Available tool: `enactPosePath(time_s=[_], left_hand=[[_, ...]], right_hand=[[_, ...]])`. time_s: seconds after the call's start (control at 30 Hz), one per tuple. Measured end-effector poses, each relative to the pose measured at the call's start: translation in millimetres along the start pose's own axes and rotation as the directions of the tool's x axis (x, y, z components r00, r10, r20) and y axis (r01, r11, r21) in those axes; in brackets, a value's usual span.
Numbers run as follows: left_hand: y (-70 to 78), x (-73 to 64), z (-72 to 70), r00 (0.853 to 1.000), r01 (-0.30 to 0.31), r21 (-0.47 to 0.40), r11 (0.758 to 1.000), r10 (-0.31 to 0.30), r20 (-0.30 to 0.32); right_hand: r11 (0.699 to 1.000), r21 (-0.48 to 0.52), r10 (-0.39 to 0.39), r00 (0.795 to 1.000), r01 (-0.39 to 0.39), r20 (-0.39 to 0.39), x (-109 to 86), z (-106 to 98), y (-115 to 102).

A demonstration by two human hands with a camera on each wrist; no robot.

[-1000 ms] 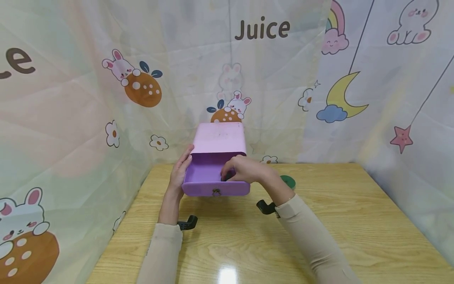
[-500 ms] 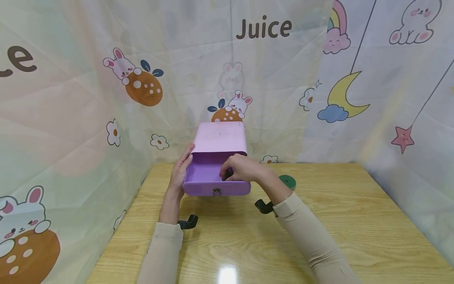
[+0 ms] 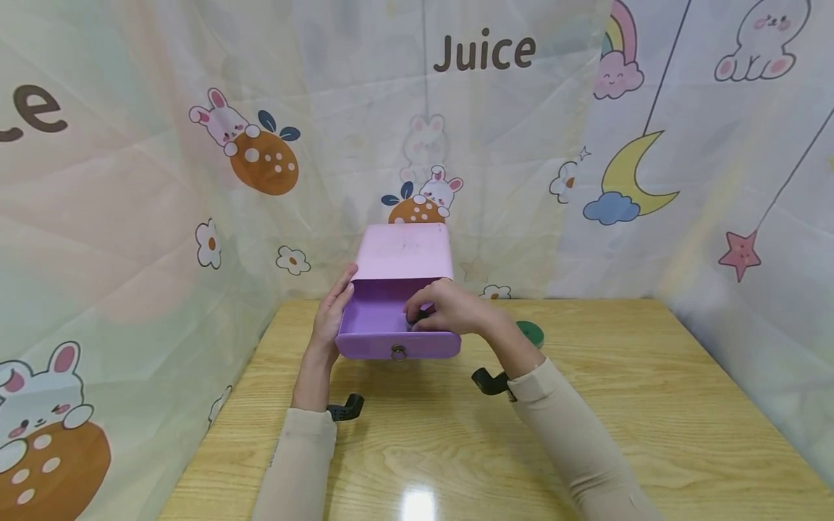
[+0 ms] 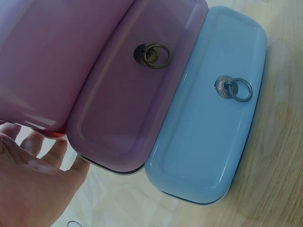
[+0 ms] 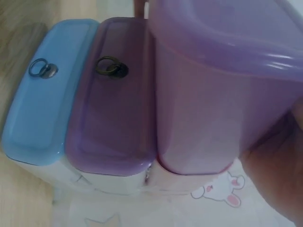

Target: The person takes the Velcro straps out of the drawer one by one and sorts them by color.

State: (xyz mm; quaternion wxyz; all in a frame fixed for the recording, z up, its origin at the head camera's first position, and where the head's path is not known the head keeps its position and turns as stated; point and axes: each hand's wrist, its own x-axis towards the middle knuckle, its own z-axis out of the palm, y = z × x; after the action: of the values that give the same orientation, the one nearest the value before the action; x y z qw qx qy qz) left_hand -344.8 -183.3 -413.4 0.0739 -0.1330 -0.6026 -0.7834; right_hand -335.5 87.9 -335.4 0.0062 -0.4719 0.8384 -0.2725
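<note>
right hand (image 3: 452,307) inside purple drawer (image 3: 368,346) — gripping dark object (image 3: 418,316)

- Left sleeve (image 3: 293,470): beige, plain cloth, with a small dark mark (image 3: 271,454) on its outer edge, too faint to read.
- Left cuff (image 3: 313,422): same beige, straight hem.
- Left mount (image 3: 347,409): black, bent like an elbow, small holes in its base, at the cuff's inner edge.
- Right sleeve (image 3: 580,441): beige too, creased partway along.
- Right mount (image 3: 489,380): black, bent, blunt-ended, at the inner edge of the right cuff (image 3: 531,381).
- Left hand (image 3: 329,318) and right hand (image 3: 449,310): bare.
</note>
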Motion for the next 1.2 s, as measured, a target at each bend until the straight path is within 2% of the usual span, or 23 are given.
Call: enactPosePath(time_s=[0.13,0.23,0.33,0.4,0.5,0.63,0.7,0.77,0.87,1.0,1.1,1.2], left_hand=[[0.0,-0.1,-0.5,1.0,-0.007,0.01,1.0,0.007,0.003],[0.1,-0.2,-1.0,1.0,-0.011,0.017,1.0,0.011,0.002],[0.1,-0.3,-1.2,1.0,-0.006,0.013,1.0,0.006,0.0],[0.1,-0.5,-1.4,1.0,-0.002,0.011,1.0,0.002,0.002],[-0.1,-0.6,-1.6,1.0,-0.002,0.017,1.0,0.002,0.003],[-0.2,-0.4,-1.1,1.0,-0.008,0.023,1.0,0.008,0.0],[0.1,0.1,-0.7,1.0,-0.013,0.03,0.999,0.013,0.003],[0.6,0.2,-0.4,1.0,-0.015,0.036,0.999,0.015,0.002],[0.1,0.3,0.3,1.0,-0.011,0.036,0.999,0.011,0.002],[-1.1,0.1,0.2,1.0,0.003,0.028,1.0,-0.003,0.001],[-1.5,0.2,-0.6,1.0,0.007,0.033,0.999,-0.007,0.003],[-0.8,0.7,-1.2,1.0,0.002,0.044,0.999,-0.002,0.003]], right_hand=[[0.994,0.104,-0.019,0.998,0.025,-0.066,-9.1,-2,0],[0.992,0.116,-0.038,0.991,0.053,-0.125,-15.4,-4,1],[0.992,0.095,-0.062,0.977,0.083,-0.206,-22.8,-4,2],[0.989,0.106,-0.073,0.96,0.106,-0.271,-28.7,-3,3],[0.98,0.134,-0.083,0.919,0.145,-0.385,-39.3,1,7],[0.981,0.09,-0.095,0.833,0.171,-0.545,-55.6,10,15],[0.985,0.053,-0.101,0.793,0.165,-0.6,-62.8,13,19],[0.989,0.03,-0.095,0.77,0.147,-0.631,-67.6,15,22],[0.993,0.01,-0.083,0.755,0.118,-0.65,-71.3,16,27],[0.997,0.008,-0.056,0.752,0.081,-0.657,-72.4,19,31],[0.998,0.05,0.003,0.758,0.039,-0.652,-73.5,20,36],[0.994,0.109,0.077,0.751,-0.007,-0.656,-75.7,19,42]])
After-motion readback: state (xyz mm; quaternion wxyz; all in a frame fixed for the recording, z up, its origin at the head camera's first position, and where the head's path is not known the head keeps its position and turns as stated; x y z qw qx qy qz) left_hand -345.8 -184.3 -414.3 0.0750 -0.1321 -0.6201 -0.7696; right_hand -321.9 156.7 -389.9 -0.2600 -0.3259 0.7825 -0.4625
